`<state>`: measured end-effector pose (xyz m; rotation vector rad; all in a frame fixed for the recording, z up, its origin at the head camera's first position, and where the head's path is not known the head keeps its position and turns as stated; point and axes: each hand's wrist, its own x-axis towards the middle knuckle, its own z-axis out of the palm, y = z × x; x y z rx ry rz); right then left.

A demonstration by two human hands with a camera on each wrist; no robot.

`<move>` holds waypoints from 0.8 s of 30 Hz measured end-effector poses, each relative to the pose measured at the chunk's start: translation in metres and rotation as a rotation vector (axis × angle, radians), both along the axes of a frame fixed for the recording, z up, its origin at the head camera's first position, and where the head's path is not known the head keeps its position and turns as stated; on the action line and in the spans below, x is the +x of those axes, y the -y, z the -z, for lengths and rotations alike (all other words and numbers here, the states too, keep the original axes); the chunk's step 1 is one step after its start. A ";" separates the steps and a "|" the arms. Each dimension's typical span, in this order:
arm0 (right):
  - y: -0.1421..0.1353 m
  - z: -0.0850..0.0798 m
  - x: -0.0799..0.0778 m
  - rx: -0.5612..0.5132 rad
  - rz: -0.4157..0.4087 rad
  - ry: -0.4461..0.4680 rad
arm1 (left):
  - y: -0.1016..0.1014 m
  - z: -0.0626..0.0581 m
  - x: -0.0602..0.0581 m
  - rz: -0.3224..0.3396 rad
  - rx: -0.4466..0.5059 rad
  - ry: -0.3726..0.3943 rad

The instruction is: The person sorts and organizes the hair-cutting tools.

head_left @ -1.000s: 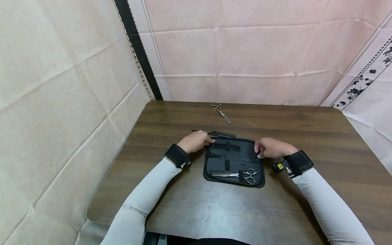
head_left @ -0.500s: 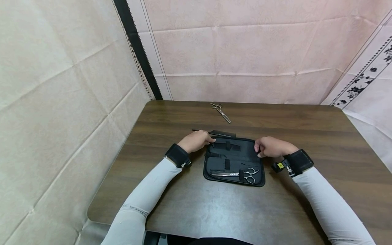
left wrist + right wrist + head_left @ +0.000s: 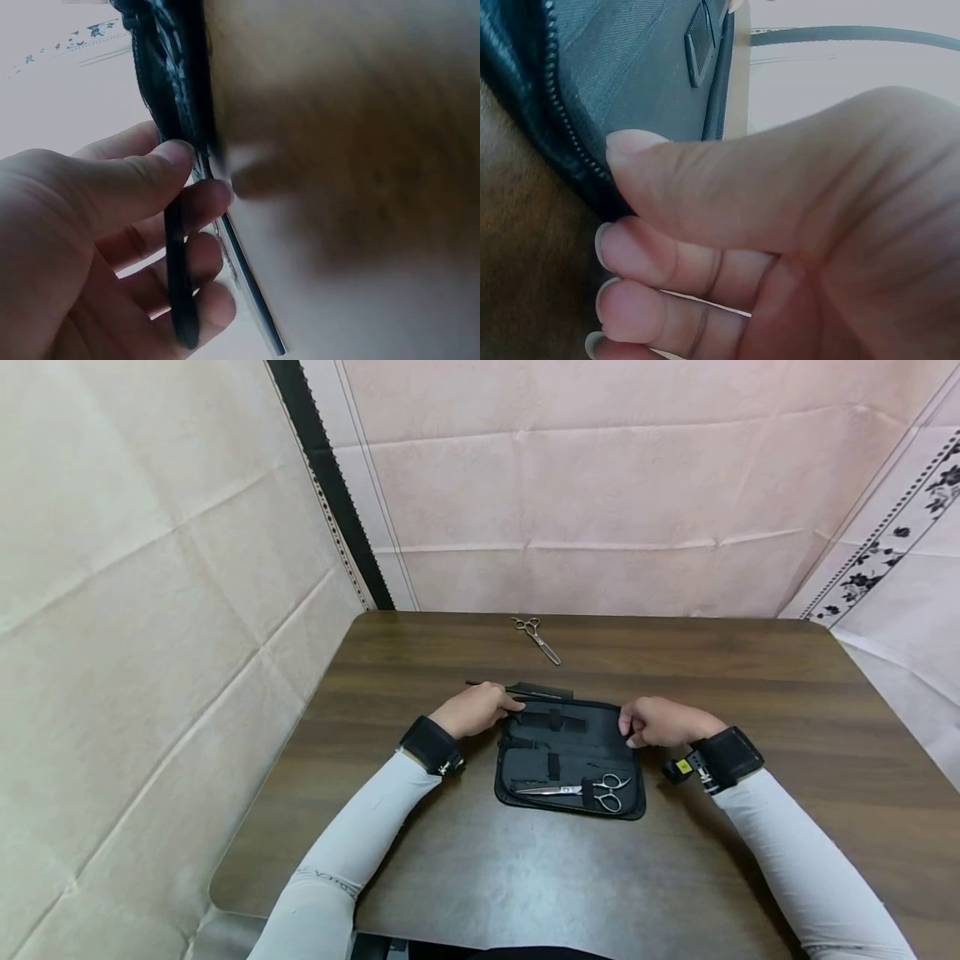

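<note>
An unfolded black zip case (image 3: 596,747) lies on the table in the head view. Scissors (image 3: 551,791) sit along its near side under an elastic loop. My left hand (image 3: 474,708) pinches the case's far left corner; in the left wrist view a narrow black strip (image 3: 176,262) runs down between thumb and fingers. At the far right edge, my right hand (image 3: 667,722) grips the case, thumb on the inner lining beside the zip teeth (image 3: 564,112) in the right wrist view. Just behind the case is a black tail comb (image 3: 543,691), its thin tail (image 3: 255,296) below the left fingers.
Thinning scissors (image 3: 544,648) lie near the back edge of the wooden table (image 3: 712,660). Cream cloth (image 3: 150,610) hangs along the left side, and pinkish cloth (image 3: 600,510) hangs behind the table.
The head view has shifted slightly. Both hands keep their hold on the case, which stays where it was.
</note>
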<state>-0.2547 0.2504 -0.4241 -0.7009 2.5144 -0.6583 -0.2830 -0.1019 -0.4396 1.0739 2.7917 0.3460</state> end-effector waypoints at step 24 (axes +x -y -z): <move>-0.003 0.005 -0.006 -0.030 -0.001 0.022 | 0.031 -0.015 -0.013 0.000 0.002 0.108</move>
